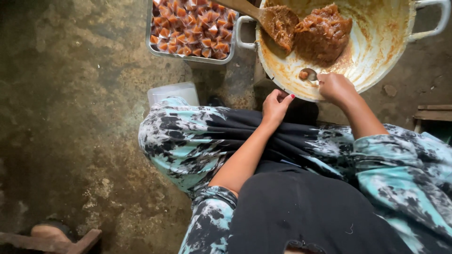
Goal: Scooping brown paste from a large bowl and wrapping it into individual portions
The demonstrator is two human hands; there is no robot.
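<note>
At the far left there is only the rough floor (70, 117), dark and stained, and at the bottom edge a piece of wood (70, 240) with something brown on it that I cannot name. Further right, at the top, stands a metal tray (149, 28) full of small wrapped pieces (193, 26), orange-brown, packed close in rows. It sits just beside the pan, I think so that finished pieces go there with a short reach. Below the tray a clear plastic tub (173, 92) stands near my knee, and I cannot see what is inside.

My left hand (275, 106) is in front of me, just below the rim of the pan. The fingers are curled in and seem to pinch something small, but I cannot tell what, or if it is only closed on itself.

The big pale pan (386, 42) leans toward me, so its inside is easy to reach. A brown sticky mass (322, 33) lies in the upper part, and a wooden spatula (278, 19) rests in it with paste on the blade.

My right hand (335, 87) is over the near rim and grips a small spoon (308, 74). The bowl of the spoon carries a little paste and touches the smeared pan wall, well below the mass.
</note>
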